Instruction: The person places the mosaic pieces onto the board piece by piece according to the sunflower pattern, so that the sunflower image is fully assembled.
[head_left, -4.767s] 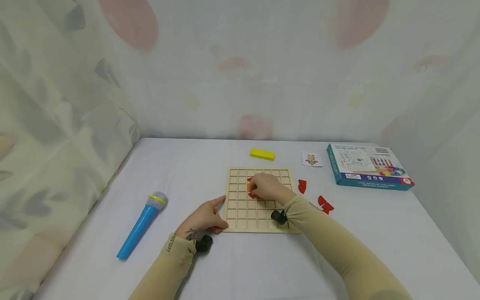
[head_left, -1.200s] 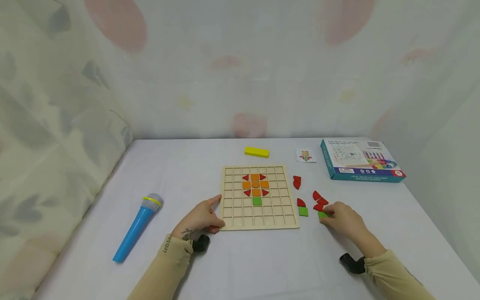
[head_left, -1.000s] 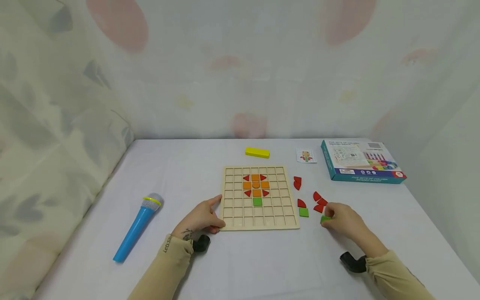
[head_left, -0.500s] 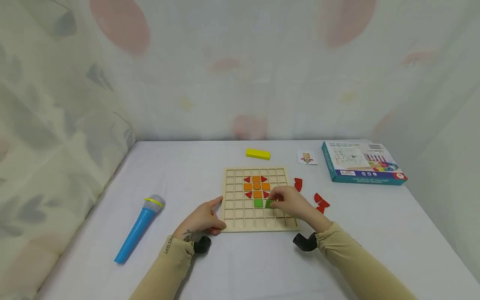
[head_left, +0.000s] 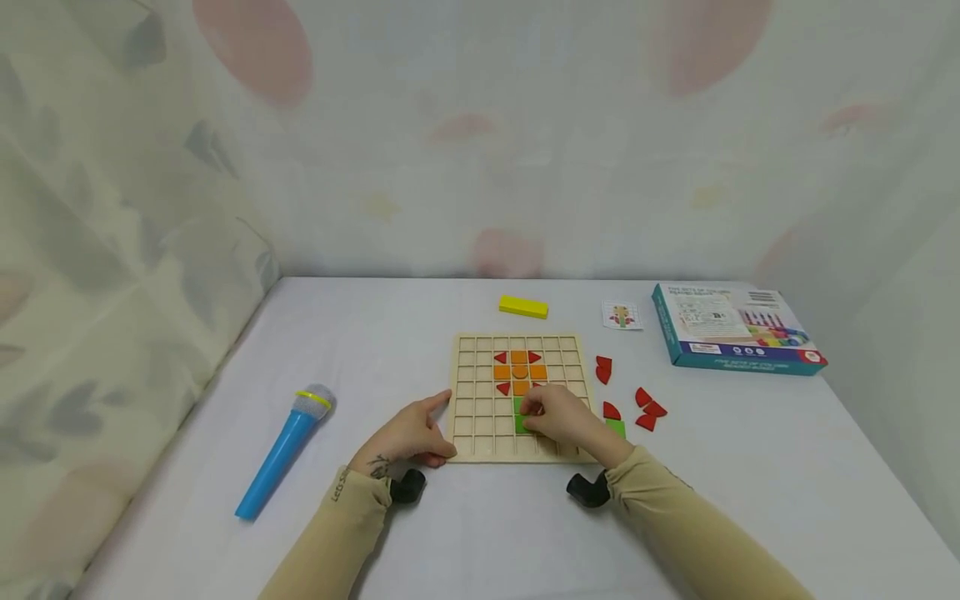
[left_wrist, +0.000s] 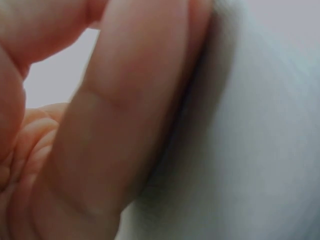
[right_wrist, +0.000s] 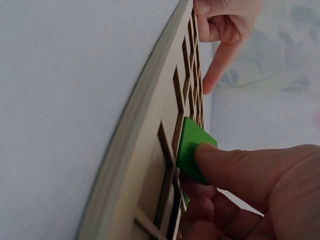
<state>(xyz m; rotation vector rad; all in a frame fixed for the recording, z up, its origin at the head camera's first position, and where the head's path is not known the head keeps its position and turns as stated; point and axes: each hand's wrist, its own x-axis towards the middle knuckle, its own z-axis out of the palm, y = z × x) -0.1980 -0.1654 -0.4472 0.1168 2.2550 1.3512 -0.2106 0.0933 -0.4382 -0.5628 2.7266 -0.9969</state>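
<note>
A wooden grid board (head_left: 472,457) lies on the white table. My left hand (head_left: 408,432) touches its left edge, index finger straight against the side and thumb at the near corner. In the left wrist view, its fingers (left_wrist: 115,110) fill the frame. My right hand (head_left: 566,417) pinches a green square tile (right_wrist: 192,147) between thumb and fingers, tilted over a grid cell in the right wrist view. In the head view, that cell adjoins another green tile (head_left: 517,406), partly covered by the hand. Above them, orange tiles (head_left: 519,357) form a cross with red pieces (head_left: 501,357) at its corners.
Right of the board lie several red quarter-round pieces (head_left: 656,409) and a loose green square (head_left: 615,427). A small pattern card (head_left: 622,315), a yellow block (head_left: 523,307) and a game box (head_left: 742,329) stand farther back. A blue toy microphone (head_left: 281,454) lies at left.
My right hand left the red pieces at the board's middle, later took a green square from the table's right, and carried it left onto the board. My left hand stayed at the edge.
</note>
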